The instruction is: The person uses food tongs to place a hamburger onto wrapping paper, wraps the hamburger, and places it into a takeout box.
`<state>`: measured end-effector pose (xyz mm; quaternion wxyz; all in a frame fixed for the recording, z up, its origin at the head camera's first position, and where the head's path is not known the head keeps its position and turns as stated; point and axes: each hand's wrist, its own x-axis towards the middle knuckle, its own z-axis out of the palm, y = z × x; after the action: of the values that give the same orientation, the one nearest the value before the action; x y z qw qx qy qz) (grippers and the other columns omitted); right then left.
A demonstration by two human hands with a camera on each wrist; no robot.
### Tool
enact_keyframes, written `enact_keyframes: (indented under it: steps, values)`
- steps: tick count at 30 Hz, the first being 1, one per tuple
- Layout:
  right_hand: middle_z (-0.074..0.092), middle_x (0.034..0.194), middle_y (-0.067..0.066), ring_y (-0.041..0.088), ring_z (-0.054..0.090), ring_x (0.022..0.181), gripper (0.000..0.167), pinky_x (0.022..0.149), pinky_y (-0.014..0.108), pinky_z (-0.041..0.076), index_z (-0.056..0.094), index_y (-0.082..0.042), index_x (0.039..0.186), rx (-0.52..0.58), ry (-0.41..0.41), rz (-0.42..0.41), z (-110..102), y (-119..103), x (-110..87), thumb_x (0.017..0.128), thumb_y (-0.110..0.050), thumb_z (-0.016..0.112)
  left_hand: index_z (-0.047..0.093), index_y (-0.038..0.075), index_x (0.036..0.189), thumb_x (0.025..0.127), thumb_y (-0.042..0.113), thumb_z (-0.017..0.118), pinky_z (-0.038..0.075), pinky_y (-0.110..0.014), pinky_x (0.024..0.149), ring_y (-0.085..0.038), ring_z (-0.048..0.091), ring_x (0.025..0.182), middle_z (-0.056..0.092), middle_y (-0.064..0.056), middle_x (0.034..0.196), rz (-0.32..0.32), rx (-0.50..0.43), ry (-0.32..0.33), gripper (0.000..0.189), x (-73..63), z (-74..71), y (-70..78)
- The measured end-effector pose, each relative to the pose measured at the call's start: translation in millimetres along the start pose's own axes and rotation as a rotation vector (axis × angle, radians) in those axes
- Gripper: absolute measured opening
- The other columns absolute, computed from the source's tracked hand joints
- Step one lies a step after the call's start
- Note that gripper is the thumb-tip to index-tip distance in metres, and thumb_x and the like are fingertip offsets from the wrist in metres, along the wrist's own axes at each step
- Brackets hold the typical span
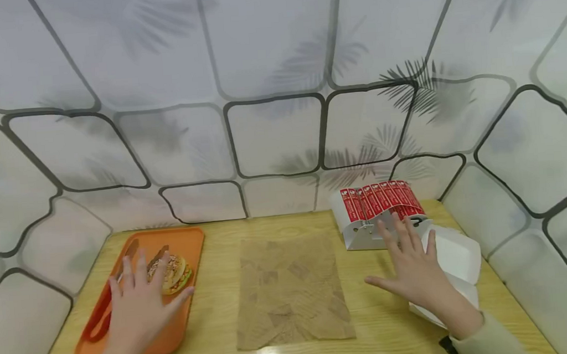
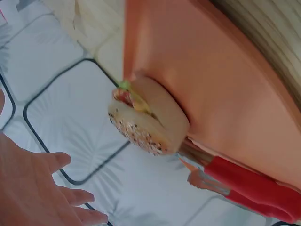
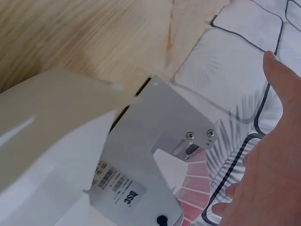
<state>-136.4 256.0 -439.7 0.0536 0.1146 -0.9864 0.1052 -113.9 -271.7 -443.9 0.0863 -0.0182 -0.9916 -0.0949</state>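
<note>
My left hand hovers with fingers spread over the orange tray, overlapping it in the head view, and holds nothing. A seeded burger with lettuce lies on that tray, also seen in the left wrist view as a bun with filling. Red-handled tongs lie beside the burger. Fingers spread and nothing in its grasp, my right hand is held over the right side. Close by are an open white clamshell box and a grey label dispenser with red stickers.
A crinkled sheet of brown paper lies flat in the middle of the wooden table. Patterned white walls stand behind and at both sides. A small black object is near the right sleeve.
</note>
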Motion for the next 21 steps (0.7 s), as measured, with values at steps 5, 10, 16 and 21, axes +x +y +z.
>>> enact_keyframes:
  steps: [5, 10, 16, 21]
  values:
    - [0.003, 0.178, 0.024, 0.051, 0.004, 0.163, 0.123, 0.119, 0.089, 0.004, 0.010, -0.015, 0.172, -0.022, 0.020, -0.024, 0.1, -7.4, 4.0, 0.083, -0.068, 0.077, 0.026, 0.013, 0.169, 0.097, 0.071, 0.060, 0.011, -0.091, 0.114, -0.069, 0.004, 0.154, 0.008, -0.043, 0.169, -0.035, -0.008, -0.012, 0.098, 1.4, -4.6, -19.0]
    - [0.010, 0.177, 0.027, 0.050, 0.010, 0.163, 0.121, 0.120, 0.088, 0.011, 0.017, -0.012, 0.171, -0.028, 0.052, -0.050, 1.2, -17.4, 5.1, 0.083, -0.071, 0.075, 0.024, 0.003, 0.168, 0.102, 0.068, 0.053, 0.016, -0.090, 0.114, -0.073, 0.009, 0.150, 0.006, -0.047, 0.166, -0.062, 0.003, -0.011, 0.096, 0.7, -9.7, -35.2]
    - [0.017, 0.175, 0.028, 0.049, 0.013, 0.163, 0.119, 0.124, 0.082, 0.015, 0.021, -0.011, 0.170, -0.028, 0.073, -0.093, 8.2, -30.0, 7.4, 0.083, -0.072, 0.075, 0.031, -0.003, 0.163, 0.104, 0.061, 0.054, 0.022, -0.088, 0.112, -0.073, 0.019, 0.145, 0.013, -0.051, 0.162, -0.071, -0.017, 0.063, 0.090, -1.1, -8.0, -51.4]
    - [0.022, 0.173, 0.027, 0.049, 0.021, 0.160, 0.118, 0.124, 0.079, 0.023, 0.024, -0.009, 0.168, -0.041, 0.093, -0.152, 17.3, -39.9, 8.4, 0.083, -0.075, 0.072, 0.035, -0.006, 0.160, 0.104, 0.061, 0.054, 0.026, -0.086, 0.109, -0.071, 0.024, 0.142, 0.019, -0.051, 0.159, -0.091, -0.026, 0.103, 0.089, -1.3, -2.1, -64.6]
